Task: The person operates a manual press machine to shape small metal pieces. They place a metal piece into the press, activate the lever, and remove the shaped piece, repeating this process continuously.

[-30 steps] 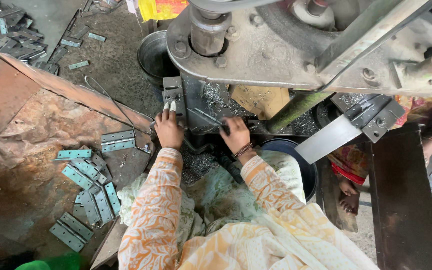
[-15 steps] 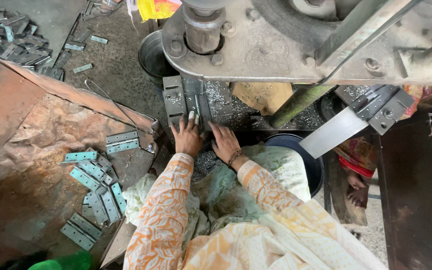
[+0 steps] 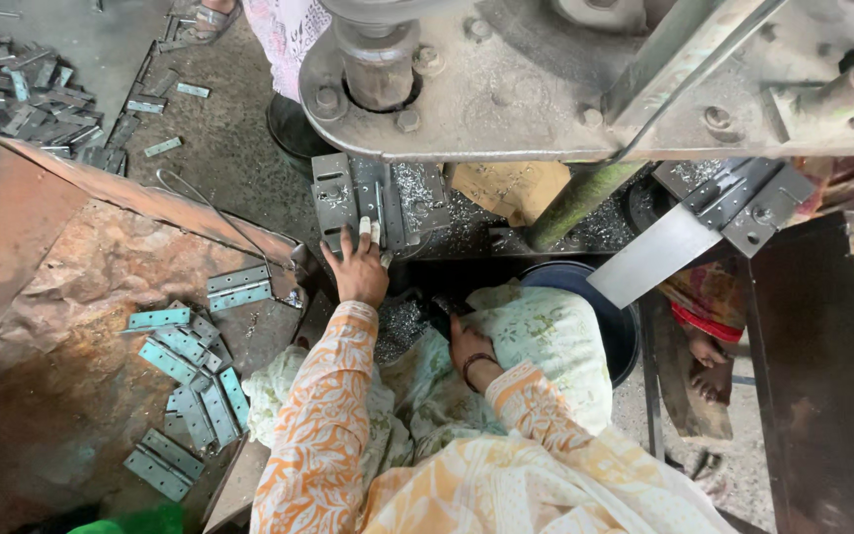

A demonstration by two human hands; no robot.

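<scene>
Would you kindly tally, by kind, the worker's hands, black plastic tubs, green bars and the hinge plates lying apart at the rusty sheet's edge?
Bare hands: 2, left hand and right hand
Black round plastic tub: 1
Slanted green metal bar: 1
Grey flat steel hinge plates: 2
Total: 6

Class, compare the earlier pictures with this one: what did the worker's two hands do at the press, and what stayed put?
The right hand has drawn back from the press bed to the lap. The left hand stays forward, fingers on the metal plate under the press. The hinge pieces on the rusty sheet are unmoved.
</scene>
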